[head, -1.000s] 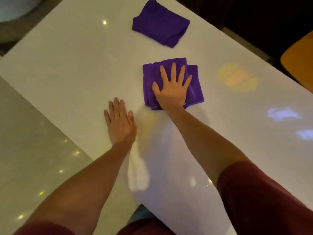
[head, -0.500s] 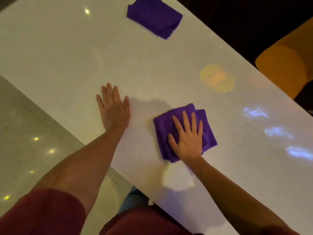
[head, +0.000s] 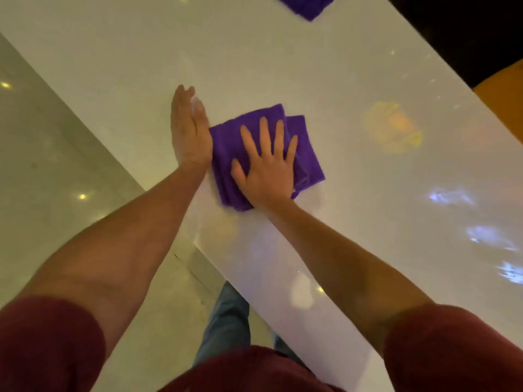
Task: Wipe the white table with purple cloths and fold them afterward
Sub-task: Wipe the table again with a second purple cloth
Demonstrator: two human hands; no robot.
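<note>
Fingers (head: 264, 137) of my right hand (head: 267, 168) are spread wide and pressed flat on the folded purple cloth (head: 226, 142), palm down, gripping nothing, just pinning it to the desk (head: 339, 66). My left hand (head: 189, 137) stands on its edge just beside the cloth's left border, fingers straight and together, touching the fabric there. Up at the top edge of view a second purple cloth (head: 307, 5) lies well apart, mostly cut off. Nothing sits between the two. The cloth under my palm is a rough rectangle, its long axis running from near me away and slightly left, with a lower layer peeking out along the right side. The desk is glossy white, catching an orange-yellow reflection (head: 393, 128) to the right and bluish glints (head: 452, 196) nearer. Pale polished floor (head: 56, 165) shows to my left, and an orange seat (head: 503, 100) sits past the far edge in a dark room.
</note>
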